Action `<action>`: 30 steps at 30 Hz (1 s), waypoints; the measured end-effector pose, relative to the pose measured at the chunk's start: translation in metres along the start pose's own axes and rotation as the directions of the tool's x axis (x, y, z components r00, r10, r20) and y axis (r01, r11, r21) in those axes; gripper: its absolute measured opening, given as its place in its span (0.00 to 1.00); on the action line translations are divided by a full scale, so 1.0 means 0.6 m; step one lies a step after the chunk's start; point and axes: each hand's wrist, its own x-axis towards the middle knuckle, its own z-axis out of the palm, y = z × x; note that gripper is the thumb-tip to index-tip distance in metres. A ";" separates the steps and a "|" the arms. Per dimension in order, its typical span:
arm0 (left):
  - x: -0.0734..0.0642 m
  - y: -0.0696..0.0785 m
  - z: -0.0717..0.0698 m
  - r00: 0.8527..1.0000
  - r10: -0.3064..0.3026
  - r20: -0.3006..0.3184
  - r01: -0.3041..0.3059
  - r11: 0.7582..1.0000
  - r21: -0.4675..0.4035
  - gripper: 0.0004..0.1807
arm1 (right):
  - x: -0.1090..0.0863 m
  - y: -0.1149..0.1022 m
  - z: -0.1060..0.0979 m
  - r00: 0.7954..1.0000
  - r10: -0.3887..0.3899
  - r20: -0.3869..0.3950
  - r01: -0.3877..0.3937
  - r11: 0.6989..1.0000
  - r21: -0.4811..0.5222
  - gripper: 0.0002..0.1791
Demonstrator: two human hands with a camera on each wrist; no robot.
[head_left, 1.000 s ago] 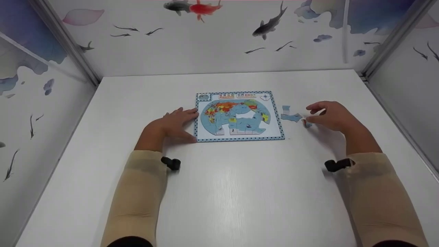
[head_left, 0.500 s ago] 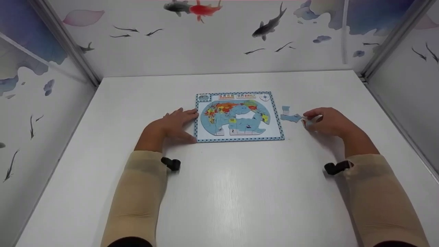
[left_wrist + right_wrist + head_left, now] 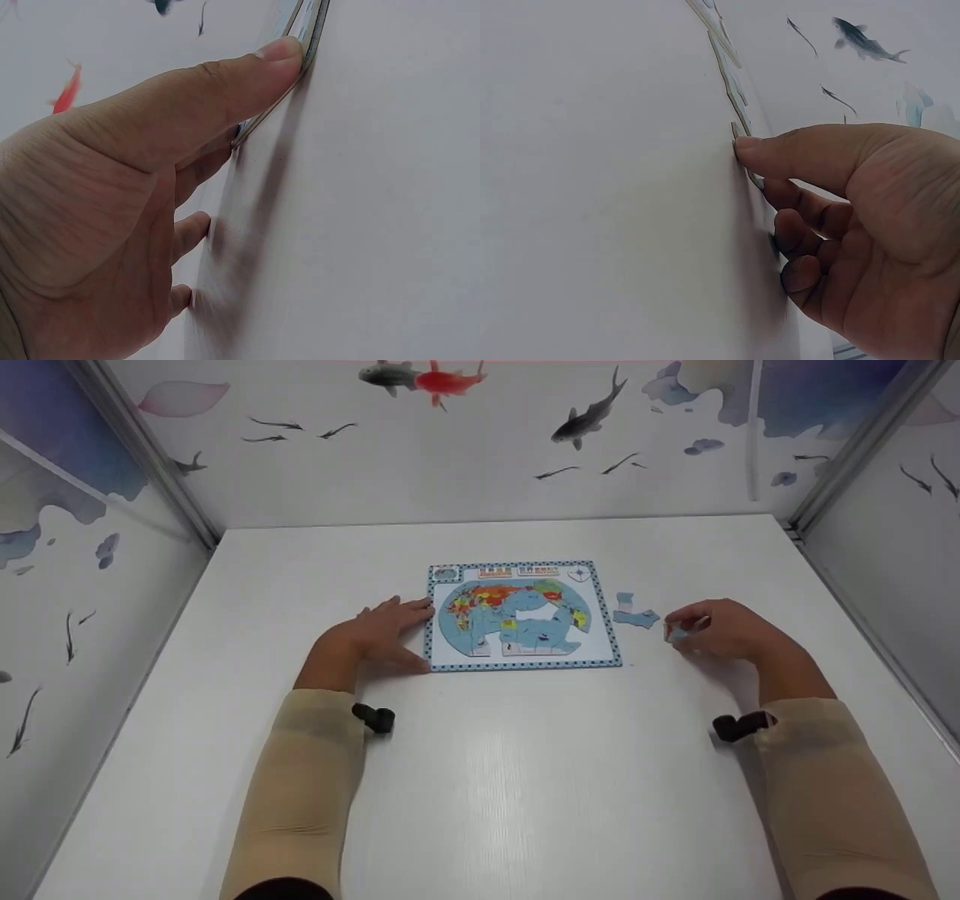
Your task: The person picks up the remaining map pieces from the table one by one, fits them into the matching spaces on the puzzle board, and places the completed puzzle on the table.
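right hand (image 3: 724,628) pinches a puzzle piece (image 3: 672,631) between its fingers (image 3: 784,196); left hand (image 3: 381,635), fingers spread, touches the map board (image 3: 598,651)

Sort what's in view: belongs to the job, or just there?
Job:
- map puzzle board
- left hand, touching its edge
- right hand, pinching a puzzle piece
- loose pieces

Just there:
- black wrist devices
- fish-print wall

Enclosed along the far edge of a white rectangular table (image 3: 480,825) by a white fish-printed wall (image 3: 465,472), with straight grey metal posts (image 3: 152,457) at both far corners.
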 end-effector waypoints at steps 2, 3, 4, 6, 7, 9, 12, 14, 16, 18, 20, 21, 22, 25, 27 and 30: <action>0.000 -0.001 0.000 1.000 -0.003 -0.002 0.003 1.000 -0.006 0.60 | -0.001 -0.003 0.001 1.000 -0.002 -0.002 0.002 1.000 -0.008 0.27; 0.000 -0.001 0.001 1.000 -0.003 -0.001 0.003 1.000 -0.005 0.60 | 0.000 -0.003 0.002 1.000 -0.007 -0.004 0.007 1.000 -0.012 0.26; 0.000 -0.001 0.001 1.000 -0.001 -0.001 0.001 1.000 -0.004 0.60 | 0.000 -0.003 0.002 1.000 -0.010 -0.004 0.010 1.000 -0.017 0.25; 0.002 -0.002 0.001 1.000 0.004 0.001 -0.004 1.000 0.001 0.60 | -0.001 -0.004 0.003 1.000 -0.015 -0.008 0.015 1.000 -0.018 0.23; 0.003 -0.002 0.002 1.000 0.007 0.002 -0.007 1.000 0.003 0.60 | -0.001 -0.004 0.003 1.000 -0.018 -0.010 0.017 1.000 -0.019 0.22; 0.004 -0.004 0.002 1.000 0.011 0.004 -0.011 1.000 0.008 0.59 | -0.002 -0.005 0.003 1.000 -0.023 -0.012 0.023 0.999 -0.027 0.21; 0.005 -0.005 0.002 1.000 0.015 0.007 -0.015 1.000 0.007 0.59 | -0.002 -0.011 0.002 0.999 -0.028 -0.017 0.028 0.999 -0.037 0.21; 0.004 -0.006 0.001 1.000 0.019 0.007 -0.019 1.000 0.009 0.59 | -0.002 -0.018 0.002 0.999 -0.033 -0.024 0.032 0.999 -0.044 0.22; 0.004 -0.007 0.000 1.000 0.023 0.007 -0.023 1.000 0.014 0.59 | -0.001 -0.028 0.002 0.999 -0.037 -0.032 0.035 0.998 -0.042 0.24; 0.002 -0.007 -0.001 1.000 0.026 0.007 -0.026 1.000 0.016 0.58 | 0.000 -0.041 0.003 0.998 -0.056 -0.041 0.054 0.998 -0.045 0.25; 0.000 -0.007 -0.001 1.000 0.023 0.008 -0.023 1.000 0.012 0.58 | 0.001 -0.056 0.003 0.996 -0.079 -0.044 0.077 0.996 -0.049 0.24; 0.000 -0.007 -0.001 1.000 0.020 0.008 -0.021 1.000 0.010 0.59 | 0.000 -0.064 0.004 0.995 -0.091 -0.044 0.089 0.995 -0.049 0.24; 0.000 -0.006 0.000 1.000 0.018 0.008 -0.018 1.000 0.007 0.59 | 0.000 -0.071 0.004 0.993 -0.106 -0.043 0.103 0.993 -0.053 0.24; -0.001 -0.004 0.001 1.000 0.007 0.006 -0.007 1.000 0.000 0.59 | -0.001 -0.094 0.006 0.991 -0.132 -0.031 0.131 0.990 -0.052 0.23; 0.000 -0.005 0.001 1.000 0.010 0.006 -0.010 1.000 0.007 0.59 | -0.002 -0.110 0.009 0.990 -0.138 -0.020 0.137 0.990 -0.045 0.23; 0.001 -0.006 0.001 1.000 0.020 0.005 -0.020 1.000 0.019 0.59 | -0.003 -0.133 0.014 0.990 -0.141 -0.004 0.141 0.989 -0.039 0.23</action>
